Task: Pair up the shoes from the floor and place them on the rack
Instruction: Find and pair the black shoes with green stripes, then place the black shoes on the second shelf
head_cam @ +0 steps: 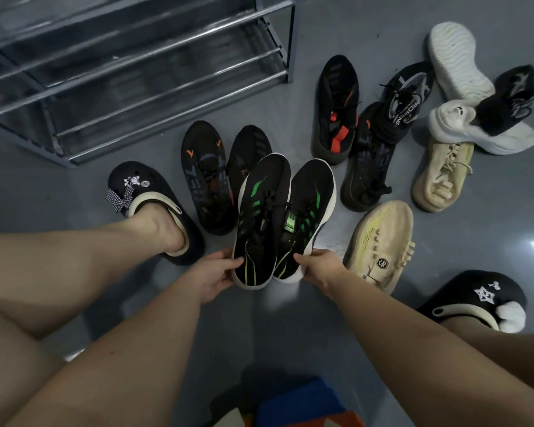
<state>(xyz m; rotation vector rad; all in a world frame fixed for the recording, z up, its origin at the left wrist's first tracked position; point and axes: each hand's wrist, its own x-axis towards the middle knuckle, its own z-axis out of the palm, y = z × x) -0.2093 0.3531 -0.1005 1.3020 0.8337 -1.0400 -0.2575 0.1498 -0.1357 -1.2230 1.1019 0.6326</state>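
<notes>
Two black sneakers with green stripes and white soles are held side by side above the floor. My left hand (214, 274) grips the heel of the left green-striped sneaker (261, 211). My right hand (319, 266) grips the heel of the right green-striped sneaker (309, 208). The metal shoe rack (142, 69) stands at the upper left with bare bar shelves. On the floor lie two black sneakers with orange marks (202, 177), a black-and-red sneaker (336, 109), another dark sneaker (367, 161), two beige sneakers (379, 241), white ones (457, 60) and black printed ones (404, 100).
My feet wear black clogs, one at the left (154, 208) and one at the lower right (478, 300). The grey floor (290, 328) is glossy. A blue and orange object (305, 402) sits at the bottom edge between my legs.
</notes>
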